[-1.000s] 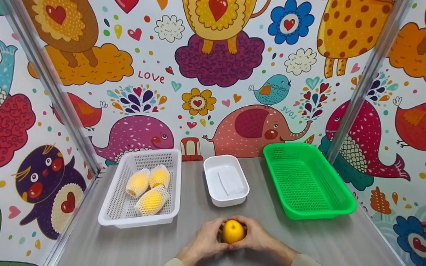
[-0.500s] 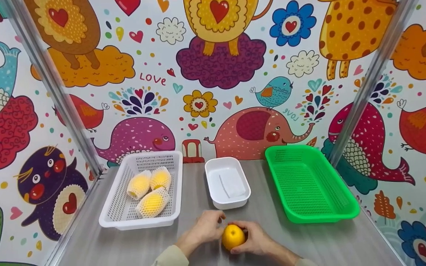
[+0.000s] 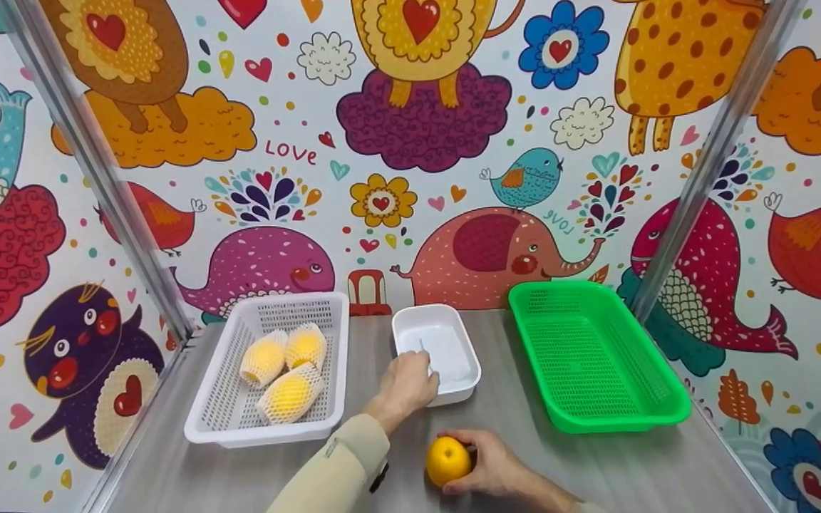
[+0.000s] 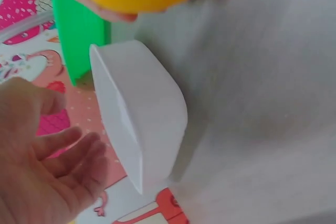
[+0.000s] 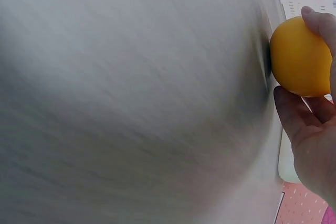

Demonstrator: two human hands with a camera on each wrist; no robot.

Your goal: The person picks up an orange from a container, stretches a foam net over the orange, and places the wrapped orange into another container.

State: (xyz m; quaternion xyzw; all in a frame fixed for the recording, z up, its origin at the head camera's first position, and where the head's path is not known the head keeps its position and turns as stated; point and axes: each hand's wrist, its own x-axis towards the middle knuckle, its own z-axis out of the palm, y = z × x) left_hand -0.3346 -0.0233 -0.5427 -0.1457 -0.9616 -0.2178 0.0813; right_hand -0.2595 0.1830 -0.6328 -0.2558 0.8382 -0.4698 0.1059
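My right hand point(image 3: 490, 462) holds a smooth yellow mango point(image 3: 447, 462) low over the grey table, thumb and fingers around its side. In the right wrist view the same mango point(image 5: 300, 57) sits between thumb and fingers. My left hand point(image 3: 408, 383) is over the near left edge of the small white tray point(image 3: 462, 395). The left wrist view shows that hand point(image 4: 58, 158) with loosely bent fingers and nothing between them, beside the tray's rim. Inside the tray lies a pale flat item point(image 3: 453, 367) with a thin dark line, partly hidden by the hand.
A white perforated basket point(image 3: 200, 420) on the left holds three yellow fruits in foam nets point(image 3: 289, 393). To the right stands a green perforated basket point(image 3: 613, 426). Patterned wall panels with metal posts point(image 3: 688, 192) enclose the grey table point(image 3: 375, 335).
My left hand has let go of the mango and moved forward to the white tray. The right hand keeps its hold on the mango in nearly the same place.
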